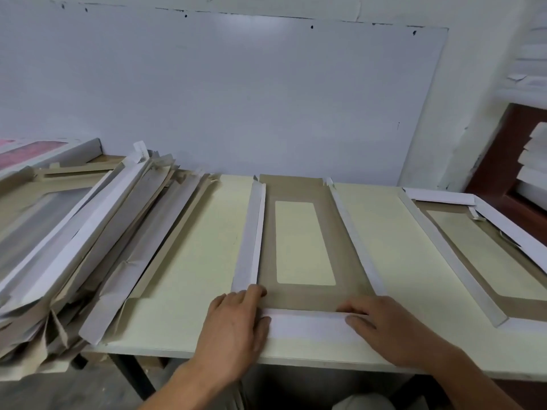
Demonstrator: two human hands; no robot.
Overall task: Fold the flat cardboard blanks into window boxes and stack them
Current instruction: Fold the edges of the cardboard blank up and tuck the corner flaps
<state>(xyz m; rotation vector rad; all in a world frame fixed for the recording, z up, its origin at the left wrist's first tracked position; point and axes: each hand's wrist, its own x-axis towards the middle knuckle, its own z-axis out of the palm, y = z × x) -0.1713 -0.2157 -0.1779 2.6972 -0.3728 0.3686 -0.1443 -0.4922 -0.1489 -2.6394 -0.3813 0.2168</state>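
Note:
A brown cardboard blank (299, 190) with a rectangular window lies in the middle of the pale table (189, 261). Its long side flaps, white outside, are raised on the left and right. The near end flap (307, 322) is white and folded up towards me. My left hand (236, 324) grips the near left corner, fingers over the side flap's end and thumb on the end flap. At the near right corner my right hand (384, 327) holds the end flap, fingers curled over its top edge.
A tall heap of flat blanks (88, 232) fills the table's left side and overhangs its edge. A folded window box (461, 250) lies at the right. A white board leans on the wall behind. More white stock (532, 161) sits on shelves far right.

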